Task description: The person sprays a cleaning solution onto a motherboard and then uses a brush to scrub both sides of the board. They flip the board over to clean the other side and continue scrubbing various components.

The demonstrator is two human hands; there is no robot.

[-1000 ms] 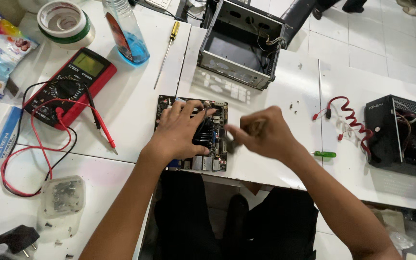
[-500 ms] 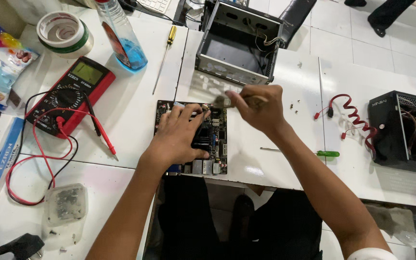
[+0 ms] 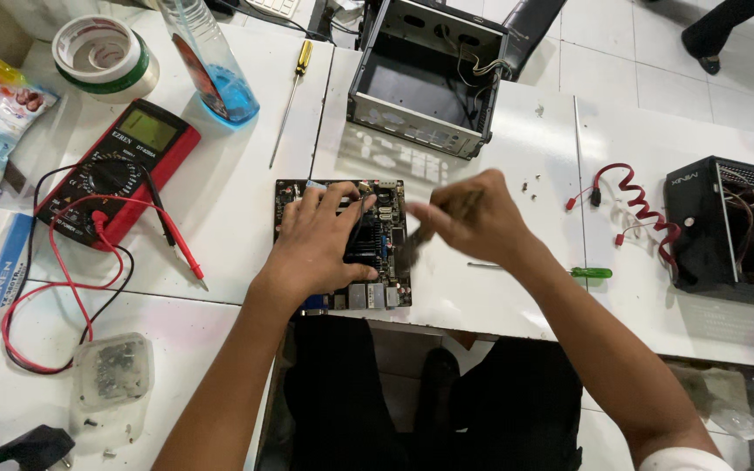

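A small dark circuit board (image 3: 387,218) lies flat at the table's front edge. My left hand (image 3: 316,249) covers its middle and holds it down, with the fingers curled over the black block at its centre. My right hand (image 3: 477,218) hovers just right of the board, closed on a thin dark tool (image 3: 414,244). The tool is blurred, and its tip points down at the board's right edge. What kind of tool it is cannot be told.
An open metal computer case (image 3: 421,87) stands behind the board. To the left are a red multimeter (image 3: 124,166) with red leads, a yellow-handled screwdriver (image 3: 294,96) and a bottle of blue liquid (image 3: 215,70). To the right are a green-handled screwdriver (image 3: 569,272), a red coiled cable (image 3: 630,209) and a black case (image 3: 726,227).
My right hand rose toward the metal case, then came back down to the board's right edge with the tool. My left hand stayed on the board.
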